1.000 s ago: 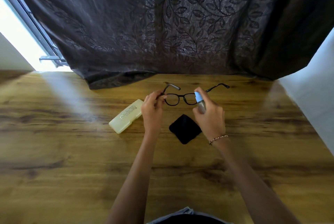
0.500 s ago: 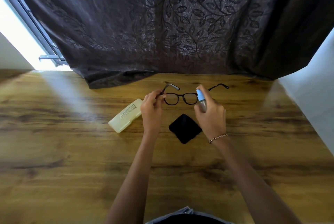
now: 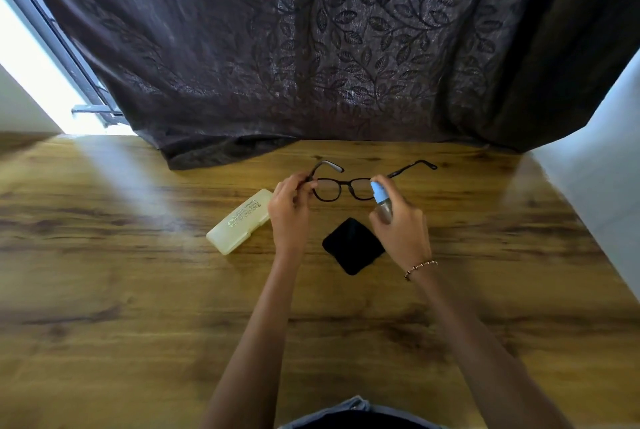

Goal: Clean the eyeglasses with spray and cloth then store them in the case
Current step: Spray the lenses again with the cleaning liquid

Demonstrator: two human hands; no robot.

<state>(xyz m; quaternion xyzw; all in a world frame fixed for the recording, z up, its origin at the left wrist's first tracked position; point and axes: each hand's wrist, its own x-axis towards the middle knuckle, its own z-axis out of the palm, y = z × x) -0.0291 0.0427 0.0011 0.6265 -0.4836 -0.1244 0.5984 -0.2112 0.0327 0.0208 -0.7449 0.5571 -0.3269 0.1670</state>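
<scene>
Black-framed eyeglasses (image 3: 346, 182) with both arms unfolded are held above the wooden table (image 3: 138, 307). My left hand (image 3: 289, 210) pinches the frame's left hinge. My right hand (image 3: 401, 227) grips a small spray bottle (image 3: 381, 200) with a light blue top, its nozzle right beside the right lens. A black square cloth (image 3: 351, 245) lies flat on the table between my two hands. A pale yellow glasses case (image 3: 240, 220), closed, lies left of my left hand.
A dark leaf-patterned curtain (image 3: 329, 47) hangs at the back, its hem resting on the table's far edge. A bright window (image 3: 31, 72) is at the far left. A white wall (image 3: 606, 193) borders the table's right side.
My right hand and the spray bottle have shifted slightly. The glasses stay in my left hand at about the same spot. Cloth and case have not moved.
</scene>
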